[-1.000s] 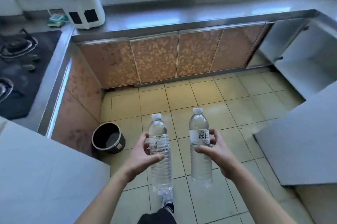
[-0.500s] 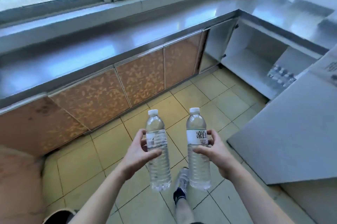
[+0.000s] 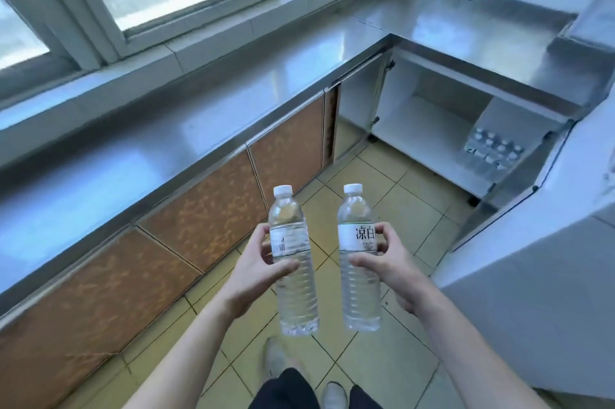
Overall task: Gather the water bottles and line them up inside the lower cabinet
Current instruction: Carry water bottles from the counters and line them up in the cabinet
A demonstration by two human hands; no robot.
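I hold two clear, white-capped water bottles upright in front of me over the tiled floor. My left hand [image 3: 258, 270] grips the left water bottle [image 3: 293, 295] at its label. My right hand [image 3: 391, 267] grips the right water bottle [image 3: 359, 288], whose white label carries black characters. Ahead to the right, the open lower cabinet [image 3: 422, 132] has a white interior. Several water bottles [image 3: 492, 152] stand grouped on its floor at the right end.
A steel counter [image 3: 186, 142] runs along the window and turns a corner on the right. Brown patterned cabinet doors [image 3: 206, 208] line the left side. A white cabinet door [image 3: 539, 242] juts out at my right. My feet [image 3: 276, 358] stand on yellow tiles.
The view has swung right: the stove, white appliance and bucket have left the frame, and the open cabinet with its bottles has come closer. Both hands keep their bottles.
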